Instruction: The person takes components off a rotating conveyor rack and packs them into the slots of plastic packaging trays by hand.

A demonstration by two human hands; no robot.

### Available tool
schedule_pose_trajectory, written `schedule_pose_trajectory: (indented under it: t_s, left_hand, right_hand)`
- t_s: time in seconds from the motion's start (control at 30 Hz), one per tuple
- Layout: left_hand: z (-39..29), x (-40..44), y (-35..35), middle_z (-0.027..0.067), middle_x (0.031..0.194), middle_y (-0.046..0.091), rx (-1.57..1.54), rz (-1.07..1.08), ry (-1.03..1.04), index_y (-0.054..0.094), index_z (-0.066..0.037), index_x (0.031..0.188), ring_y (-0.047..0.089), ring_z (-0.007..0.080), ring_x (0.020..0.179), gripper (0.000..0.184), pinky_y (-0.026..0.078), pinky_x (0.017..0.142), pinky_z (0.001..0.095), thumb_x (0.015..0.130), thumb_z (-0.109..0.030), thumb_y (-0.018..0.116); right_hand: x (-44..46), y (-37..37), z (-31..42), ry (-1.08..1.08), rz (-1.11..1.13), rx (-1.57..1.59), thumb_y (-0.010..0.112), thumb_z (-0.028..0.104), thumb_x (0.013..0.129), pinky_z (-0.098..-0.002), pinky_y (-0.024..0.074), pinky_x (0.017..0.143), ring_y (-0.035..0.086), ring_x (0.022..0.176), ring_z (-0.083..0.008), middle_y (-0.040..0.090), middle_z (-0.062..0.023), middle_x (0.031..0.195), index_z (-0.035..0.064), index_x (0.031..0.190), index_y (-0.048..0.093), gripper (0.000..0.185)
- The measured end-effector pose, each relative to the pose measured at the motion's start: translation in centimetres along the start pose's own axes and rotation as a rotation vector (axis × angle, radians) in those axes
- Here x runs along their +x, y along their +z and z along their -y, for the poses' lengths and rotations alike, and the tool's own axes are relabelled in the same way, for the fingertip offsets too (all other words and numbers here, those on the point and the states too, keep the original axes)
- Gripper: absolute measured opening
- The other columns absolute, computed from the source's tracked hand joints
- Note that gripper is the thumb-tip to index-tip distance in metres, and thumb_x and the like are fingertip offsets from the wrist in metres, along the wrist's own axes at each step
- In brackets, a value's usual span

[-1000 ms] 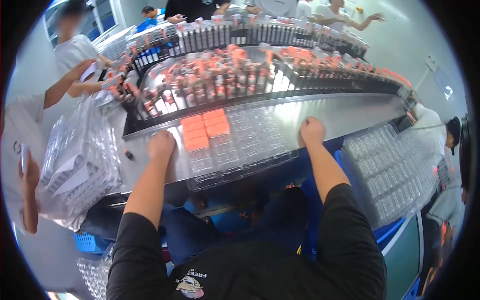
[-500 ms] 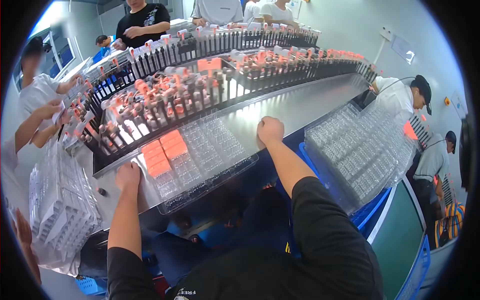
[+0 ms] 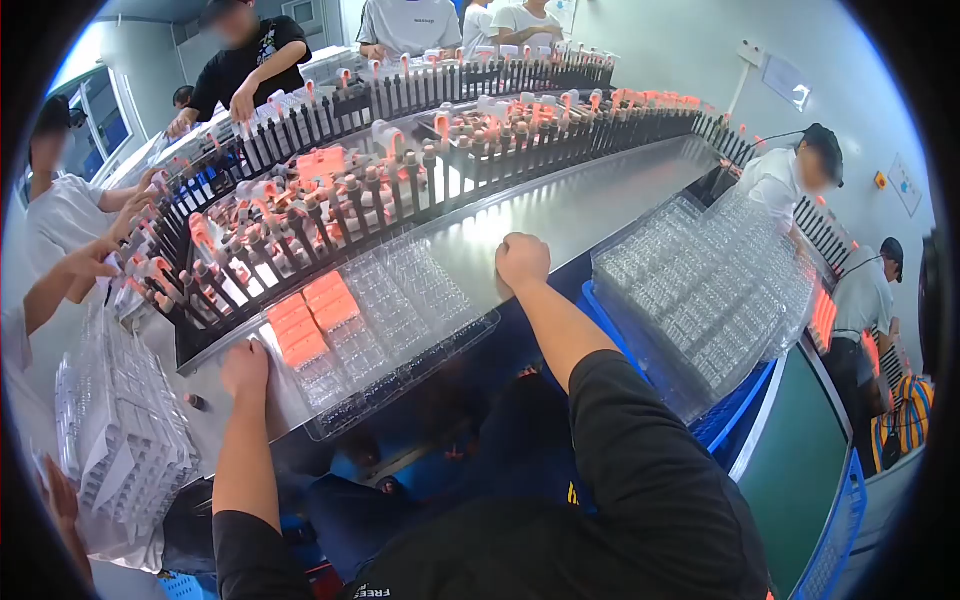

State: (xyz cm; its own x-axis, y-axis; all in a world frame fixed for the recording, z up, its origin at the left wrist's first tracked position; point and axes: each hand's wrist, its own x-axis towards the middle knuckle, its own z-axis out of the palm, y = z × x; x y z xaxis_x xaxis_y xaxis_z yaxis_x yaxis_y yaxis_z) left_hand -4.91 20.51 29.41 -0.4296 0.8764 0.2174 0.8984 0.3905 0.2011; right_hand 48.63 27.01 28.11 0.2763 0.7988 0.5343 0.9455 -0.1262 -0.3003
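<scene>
I see the fingers of my left hand (image 3: 246,368) and right hand (image 3: 523,260) curled in, both fists resting on the metal worktop (image 3: 610,180); between them lies the clear blister tray (image 3: 398,300), its two left columns partly filled with orange pieces (image 3: 297,330). Beyond it stand black posts (image 3: 430,180); on my right, stacked clear trays (image 3: 690,300) sit over a blue crate (image 3: 735,415)

glossy clear plastic tray (image 3: 395,300), matt orange pieces (image 3: 312,314), smooth brushed-looking metal table (image 3: 590,190), dark cloth sleeve (image 3: 640,420).
</scene>
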Motion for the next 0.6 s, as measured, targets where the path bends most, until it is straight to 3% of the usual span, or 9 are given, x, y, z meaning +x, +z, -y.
schedule_pose_trajectory:
  t_s: [0.23, 0.33, 0.43, 0.53, 0.6]
  left_hand:
    - [0.2, 0.0, 0.1, 0.0186, 0.109, 0.075, 0.008, -0.011, 0.009, 0.075, -0.010, 0.106, 0.070, 0.0411, 0.105, 0.042, 0.056, 0.088, 0.0523, 0.099, -0.041, 0.049]
    - [0.3, 0.1, 0.2, 0.0189, 0.108, 0.075, -0.012, -0.002, 0.020, 0.075, -0.008, 0.105, 0.070, 0.0409, 0.105, 0.042, 0.056, 0.089, 0.0528, 0.099, -0.041, 0.049]
    - [0.6, 0.5, 0.8, 0.0192, 0.108, 0.075, -0.007, -0.016, 0.043, 0.075, -0.007, 0.105, 0.070, 0.0408, 0.104, 0.043, 0.056, 0.090, 0.0529, 0.099, -0.040, 0.049]
    - [0.5, 0.4, 0.9, 0.0193, 0.110, 0.074, -0.016, -0.036, 0.044, 0.075, -0.007, 0.105, 0.070, 0.0408, 0.105, 0.043, 0.056, 0.090, 0.0527, 0.099, -0.040, 0.049]
    - [0.5, 0.3, 0.8, 0.0194, 0.111, 0.074, -0.016, -0.035, 0.047, 0.075, -0.007, 0.105, 0.070, 0.0408, 0.106, 0.042, 0.056, 0.091, 0.0526, 0.099, -0.039, 0.049]
  right_hand:
    - [0.0, -0.3, 0.3, 0.019, 0.014, -0.004, 0.062, 0.025, 0.085, -0.0485, 0.0512, 0.083, 0.070, 0.091, -0.0328, 0.075, -0.0137, 0.088, 0.0081, 0.082, 0.075, 0.022]
    - [0.1, 0.3, -0.1, -0.012, -0.054, 0.030, 0.064, 0.024, 0.082, -0.0520, 0.0526, 0.079, 0.069, 0.082, -0.0397, 0.073, -0.0175, 0.083, 0.0083, 0.080, 0.075, 0.019]
    - [0.0, 0.7, -0.4, -0.041, -0.089, 0.054, 0.064, 0.024, 0.082, -0.0522, 0.0527, 0.078, 0.069, 0.080, -0.0406, 0.073, -0.0180, 0.081, 0.0079, 0.078, 0.075, 0.019]
    - [0.0, -0.7, 0.5, 0.034, 0.058, -0.016, 0.062, 0.025, 0.086, -0.0480, 0.0517, 0.084, 0.070, 0.091, -0.0330, 0.075, -0.0144, 0.089, 0.0081, 0.083, 0.076, 0.022]
    - [0.1, -0.1, 0.1, 0.004, -0.013, 0.018, 0.063, 0.024, 0.083, -0.0507, 0.0521, 0.080, 0.070, 0.084, -0.0376, 0.074, -0.0166, 0.085, 0.0081, 0.080, 0.075, 0.020]
